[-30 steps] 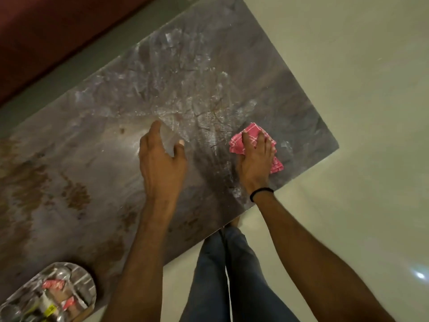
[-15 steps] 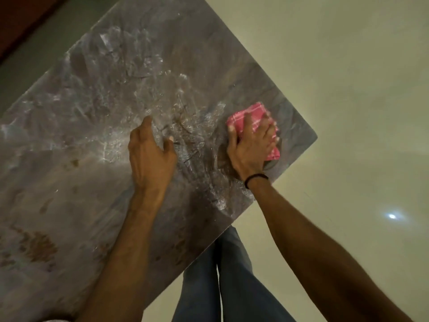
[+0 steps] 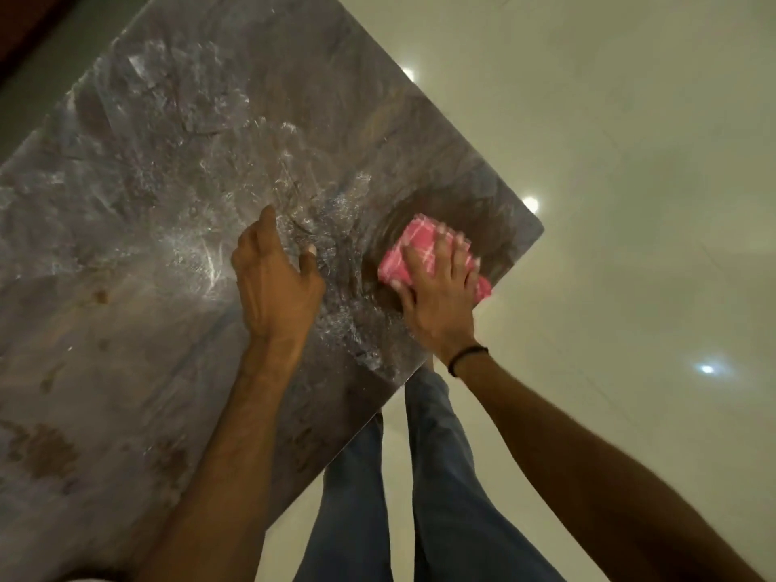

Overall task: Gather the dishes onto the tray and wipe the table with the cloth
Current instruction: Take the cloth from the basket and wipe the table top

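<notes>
Cloth (image 3: 413, 249): pink with thin white checks, under the right hand's (image 3: 441, 304) fingers (image 3: 451, 262). Table (image 3: 176, 170): mottled grey-brown marble pattern, rust-brown patches (whitish glare streaks beyond the left hand's (image 3: 275, 287) fingertips). Wristband (image 3: 466, 358): black. Trousers (image 3: 441, 476): blue denim. Floor (image 3: 630, 140): pale cream.

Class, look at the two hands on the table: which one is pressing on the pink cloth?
The right hand, the one with a black band at its wrist, lies flat on the pink cloth; the left hand rests on bare table.

My bare left hand (image 3: 275, 287), my bare right hand (image 3: 439, 302), thin black band (image 3: 467, 358) round my right wrist (no sleeves), faded blue denim jeans (image 3: 420, 497).
</notes>
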